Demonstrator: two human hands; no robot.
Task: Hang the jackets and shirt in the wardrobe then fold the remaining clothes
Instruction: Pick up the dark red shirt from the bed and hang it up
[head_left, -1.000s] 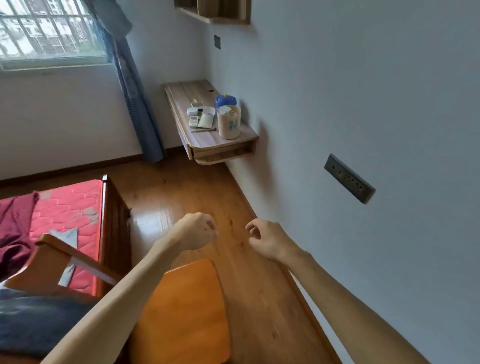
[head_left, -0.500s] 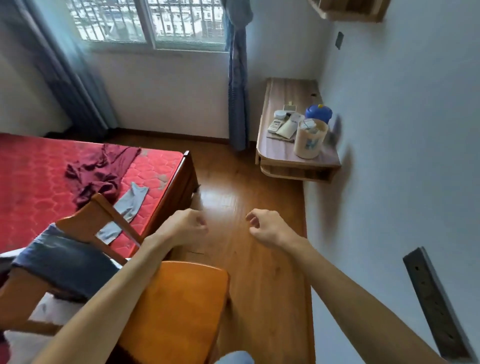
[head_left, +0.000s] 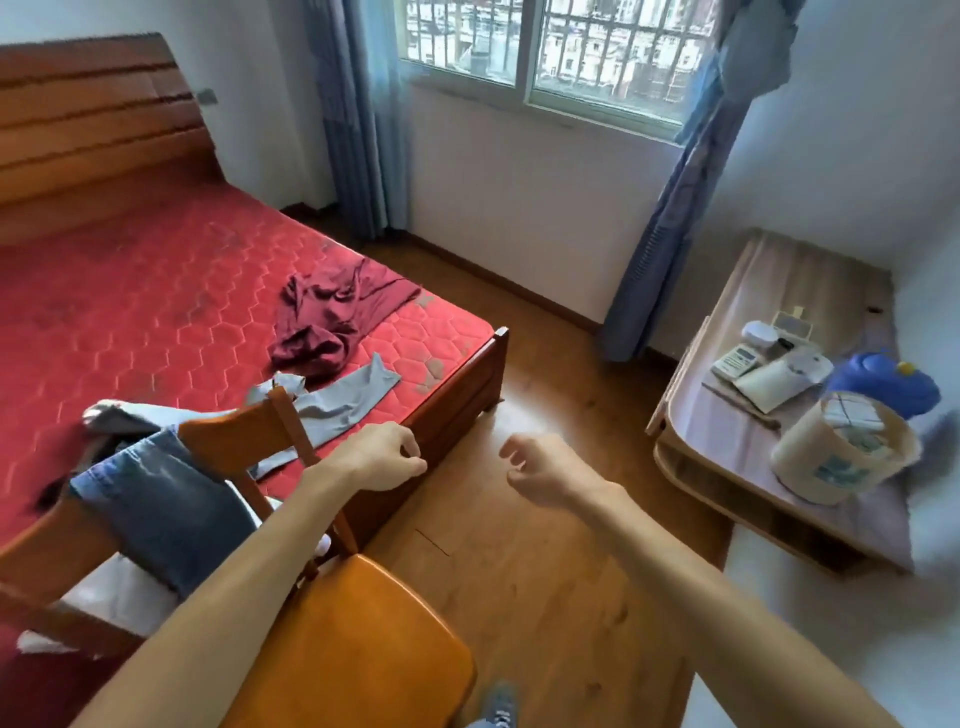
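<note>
A crumpled maroon garment (head_left: 332, 317) lies on the red mattress (head_left: 156, 291). Beside it lies a flat grey garment (head_left: 343, 400), partly behind the chair back. Blue jeans (head_left: 161, 499) hang over the back of a wooden chair (head_left: 343, 644), with white cloth (head_left: 109, 592) under them. My left hand (head_left: 382, 457) hovers above the floor near the bed's foot corner, fingers curled, holding nothing. My right hand (head_left: 545, 470) hangs over the floor to its right, fingers loosely curled and empty. No wardrobe is in view.
The wooden bed frame (head_left: 462, 384) ends just left of my hands. A wall-mounted desk (head_left: 748, 431) at the right carries a tub, a blue bottle and small items. Blue curtains (head_left: 670, 218) flank the window. Bare wooden floor (head_left: 540, 561) runs between bed and desk.
The view has swung left from the wall and desk toward the bed, bringing the mattress and clothes into sight. Both hands keep the same curled, empty pose.
</note>
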